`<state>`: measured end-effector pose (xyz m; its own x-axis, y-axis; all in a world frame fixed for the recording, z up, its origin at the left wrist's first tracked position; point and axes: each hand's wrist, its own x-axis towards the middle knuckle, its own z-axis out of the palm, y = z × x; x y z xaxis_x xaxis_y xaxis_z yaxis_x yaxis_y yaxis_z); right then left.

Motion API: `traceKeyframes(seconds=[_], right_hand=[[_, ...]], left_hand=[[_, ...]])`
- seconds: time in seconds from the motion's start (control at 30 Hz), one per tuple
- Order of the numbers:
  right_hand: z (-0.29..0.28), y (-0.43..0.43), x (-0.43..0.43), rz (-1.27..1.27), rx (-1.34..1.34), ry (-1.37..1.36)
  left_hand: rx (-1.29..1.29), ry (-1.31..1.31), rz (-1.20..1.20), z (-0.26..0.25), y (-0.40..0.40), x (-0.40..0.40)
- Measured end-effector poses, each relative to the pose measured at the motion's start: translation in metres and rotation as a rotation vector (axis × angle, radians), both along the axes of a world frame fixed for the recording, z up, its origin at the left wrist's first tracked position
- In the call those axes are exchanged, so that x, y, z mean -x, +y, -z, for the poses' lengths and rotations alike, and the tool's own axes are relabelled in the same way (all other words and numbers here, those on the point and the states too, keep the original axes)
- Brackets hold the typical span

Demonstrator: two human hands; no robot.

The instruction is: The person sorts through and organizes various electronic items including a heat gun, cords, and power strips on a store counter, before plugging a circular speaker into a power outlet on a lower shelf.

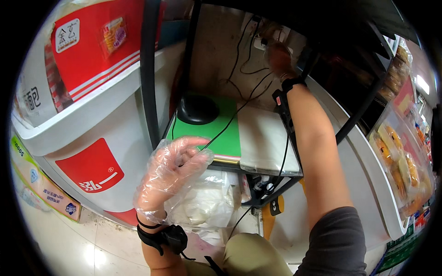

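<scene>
My left hand (174, 172), in a clear plastic glove, pinches a thin black cable (226, 126) between thumb and fingers. That cable climbs across a green sheet (221, 138) towards the back wall. My right hand (280, 58), also in a clear glove, reaches deep under the dark stand to a white power socket (259, 44) on the wall. Its fingertips are dim and blurred, so what they grip cannot be made out. A black rounded object (197, 109) lies on the green sheet. To its right is a pale plastic-wrapped stack (264, 138).
Black metal posts (149, 76) frame the stand. A white bin (93, 124) with packaged goods is at left, another white bin wall (359, 179) at right. Below the shelf are white plastic bags (207, 200). Loose cables (238, 51) hang at the back; packaged bread (397, 162) sits far right.
</scene>
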<state>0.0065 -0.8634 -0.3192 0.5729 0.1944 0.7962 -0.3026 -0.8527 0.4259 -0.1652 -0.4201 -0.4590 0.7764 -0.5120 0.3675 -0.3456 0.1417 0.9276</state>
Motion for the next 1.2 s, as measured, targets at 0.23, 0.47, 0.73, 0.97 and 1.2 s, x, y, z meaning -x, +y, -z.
traceKeyframes(seconds=[0.23, 0.47, 0.73, 0.97, 1.2], right_hand=[[-0.026, 0.019, 0.015, -0.088, 0.164, 0.001], [-0.052, -0.031, -0.016, -0.218, 0.209, 0.059], [-0.045, 0.008, -0.004, -0.137, 0.192, 0.204], [-0.043, 0.002, -0.027, 0.551, 0.808, 0.004], [-0.044, -0.020, 0.007, -0.435, 0.138, 0.186]], left_hand=[[0.002, -0.031, 0.034, -0.001, -0.007, 0.000], [0.046, 0.010, 0.094, 0.003, -0.012, -0.002], [0.066, 0.027, 0.094, 0.006, -0.014, -0.002], [0.067, 0.149, 0.165, 0.006, -0.011, -0.003], [0.072, 0.046, 0.128, 0.005, -0.008, -0.006]])
